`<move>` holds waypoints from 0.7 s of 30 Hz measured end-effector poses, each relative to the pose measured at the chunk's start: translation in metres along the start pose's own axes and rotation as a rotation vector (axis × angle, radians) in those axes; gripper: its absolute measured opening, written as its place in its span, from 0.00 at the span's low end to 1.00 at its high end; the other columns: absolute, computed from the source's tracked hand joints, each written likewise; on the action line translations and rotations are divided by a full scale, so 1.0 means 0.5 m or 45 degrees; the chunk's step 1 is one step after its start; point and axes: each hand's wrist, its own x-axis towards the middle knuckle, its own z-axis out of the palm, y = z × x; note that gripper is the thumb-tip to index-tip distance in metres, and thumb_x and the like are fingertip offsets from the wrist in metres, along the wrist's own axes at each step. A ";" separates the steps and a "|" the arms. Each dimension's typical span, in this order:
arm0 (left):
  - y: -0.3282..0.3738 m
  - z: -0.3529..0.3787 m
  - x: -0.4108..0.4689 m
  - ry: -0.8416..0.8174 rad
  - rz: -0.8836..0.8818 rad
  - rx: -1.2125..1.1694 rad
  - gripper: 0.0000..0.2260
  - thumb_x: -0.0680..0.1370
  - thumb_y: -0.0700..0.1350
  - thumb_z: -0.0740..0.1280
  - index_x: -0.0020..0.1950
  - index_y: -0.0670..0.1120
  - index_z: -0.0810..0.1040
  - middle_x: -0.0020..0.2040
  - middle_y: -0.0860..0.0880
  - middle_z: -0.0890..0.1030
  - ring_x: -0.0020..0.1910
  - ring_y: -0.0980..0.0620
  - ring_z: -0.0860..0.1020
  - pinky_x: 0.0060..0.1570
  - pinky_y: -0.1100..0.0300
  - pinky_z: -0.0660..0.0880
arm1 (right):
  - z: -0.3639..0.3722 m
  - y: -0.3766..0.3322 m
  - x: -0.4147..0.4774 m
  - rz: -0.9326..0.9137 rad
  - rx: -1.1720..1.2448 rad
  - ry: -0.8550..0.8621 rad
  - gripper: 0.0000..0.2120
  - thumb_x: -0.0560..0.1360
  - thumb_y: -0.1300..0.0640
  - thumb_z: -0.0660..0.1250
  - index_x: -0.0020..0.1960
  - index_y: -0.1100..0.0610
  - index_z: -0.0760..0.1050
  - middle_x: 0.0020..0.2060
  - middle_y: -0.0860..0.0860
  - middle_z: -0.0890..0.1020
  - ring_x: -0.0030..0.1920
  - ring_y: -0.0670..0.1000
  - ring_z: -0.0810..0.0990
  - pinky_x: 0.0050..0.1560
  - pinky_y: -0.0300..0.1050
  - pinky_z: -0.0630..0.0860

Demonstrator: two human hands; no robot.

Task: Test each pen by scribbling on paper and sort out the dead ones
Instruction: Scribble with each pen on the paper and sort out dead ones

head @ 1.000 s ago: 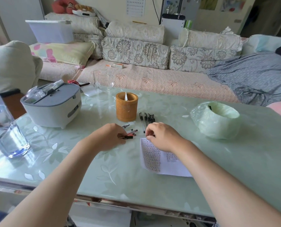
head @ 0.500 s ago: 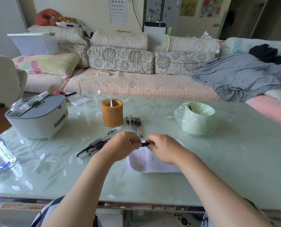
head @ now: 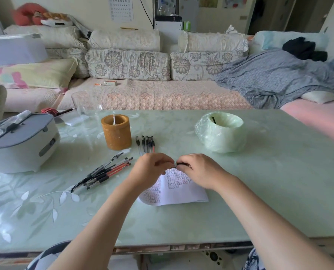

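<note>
two hands meet above the paper [head: 178, 194] on the table [head: 279, 191]: left hand [head: 152, 170] and right hand [head: 200, 171] each pinch an end of one pen [head: 178, 164], held level. a loose pile [head: 103, 172] of pens lies left; farther back, a neat row [head: 145, 144], a cup [head: 116, 133] and a bagged bin [head: 220, 137].

Paper [head: 181, 193] near centre on the surface [head: 279, 191], loose pens [head: 103, 173] to its left, row of pens [head: 145, 144] beyond it, cup [head: 116, 132] left of that row, bagged container [head: 221, 133] far right, lidded box [head: 20, 143] far left, sofa [head: 162, 98] behind.
</note>
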 end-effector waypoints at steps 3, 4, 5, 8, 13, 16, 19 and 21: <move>-0.003 0.006 0.012 0.023 -0.013 -0.003 0.03 0.75 0.43 0.71 0.46 0.49 0.84 0.36 0.55 0.83 0.34 0.60 0.79 0.33 0.71 0.72 | 0.011 0.004 0.015 -0.009 0.058 -0.019 0.07 0.79 0.52 0.61 0.45 0.50 0.76 0.38 0.45 0.77 0.42 0.50 0.76 0.46 0.51 0.75; -0.004 0.008 0.018 0.033 -0.017 -0.011 0.03 0.75 0.44 0.71 0.45 0.49 0.84 0.36 0.54 0.84 0.35 0.59 0.80 0.34 0.69 0.73 | 0.014 0.006 0.019 -0.001 0.069 -0.018 0.08 0.79 0.52 0.61 0.46 0.51 0.76 0.39 0.46 0.78 0.42 0.50 0.77 0.46 0.52 0.76; -0.005 0.010 0.024 0.038 -0.021 -0.022 0.02 0.75 0.44 0.71 0.45 0.48 0.84 0.37 0.54 0.84 0.35 0.59 0.80 0.36 0.67 0.74 | 0.016 0.007 0.022 0.008 0.073 -0.013 0.09 0.80 0.51 0.60 0.46 0.52 0.77 0.39 0.47 0.79 0.42 0.51 0.77 0.46 0.52 0.76; -0.011 0.017 0.039 0.027 -0.034 -0.006 0.03 0.75 0.43 0.71 0.43 0.48 0.84 0.37 0.53 0.84 0.35 0.59 0.81 0.38 0.64 0.76 | 0.020 0.015 0.030 0.020 0.020 -0.014 0.11 0.80 0.45 0.60 0.45 0.49 0.75 0.37 0.47 0.79 0.40 0.52 0.77 0.41 0.49 0.73; -0.029 0.027 0.054 -0.034 -0.069 -0.046 0.03 0.76 0.42 0.70 0.44 0.46 0.84 0.38 0.52 0.85 0.34 0.60 0.80 0.40 0.60 0.77 | 0.033 0.033 0.039 0.040 -0.104 -0.010 0.12 0.79 0.41 0.58 0.40 0.46 0.69 0.32 0.47 0.75 0.39 0.54 0.75 0.39 0.48 0.72; -0.035 0.028 0.061 -0.063 -0.085 -0.113 0.03 0.76 0.40 0.70 0.44 0.45 0.84 0.38 0.50 0.85 0.34 0.59 0.80 0.42 0.58 0.78 | 0.035 0.039 0.037 0.053 -0.152 0.016 0.15 0.78 0.38 0.57 0.42 0.47 0.71 0.30 0.47 0.74 0.38 0.53 0.75 0.39 0.47 0.73; -0.038 0.029 0.065 -0.078 -0.085 -0.168 0.02 0.76 0.40 0.71 0.45 0.44 0.83 0.38 0.49 0.85 0.35 0.57 0.80 0.42 0.58 0.79 | 0.028 0.042 0.030 0.062 -0.147 0.030 0.16 0.78 0.35 0.56 0.47 0.46 0.74 0.31 0.46 0.76 0.38 0.52 0.76 0.39 0.46 0.73; -0.040 0.033 0.067 -0.088 -0.066 -0.131 0.02 0.76 0.40 0.71 0.45 0.46 0.83 0.38 0.49 0.85 0.36 0.54 0.80 0.42 0.58 0.78 | 0.025 0.044 0.026 0.076 -0.118 -0.014 0.15 0.79 0.37 0.57 0.50 0.46 0.76 0.35 0.46 0.78 0.41 0.52 0.76 0.41 0.47 0.72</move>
